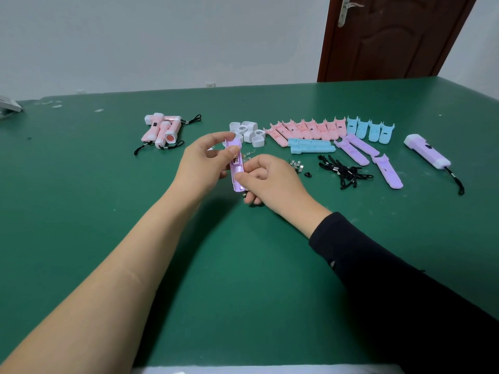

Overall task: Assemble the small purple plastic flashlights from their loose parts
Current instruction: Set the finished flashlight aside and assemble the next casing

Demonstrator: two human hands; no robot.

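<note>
Head view: your left grip (pixel 208 157) pinches the purple shell half (pixel 235 172) near its top, above the bench (pixel 108 211). Your right grip (pixel 270 182) pinches its lower end. Probably the contact-fitting step. Next, align a mating purple half (pixel 356 151) squarely.

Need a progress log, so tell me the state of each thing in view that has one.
Purple shell: open half, held above the table by both hands.
Left hand: pinches the shell's upper end.
Right hand: pinches its lower end.
Purple flashlight: assembled, lying at right.
Pink flashlights: assembled, piled.
Loose purple shells: unassembled, lying flat.
Door: shut.
</note>
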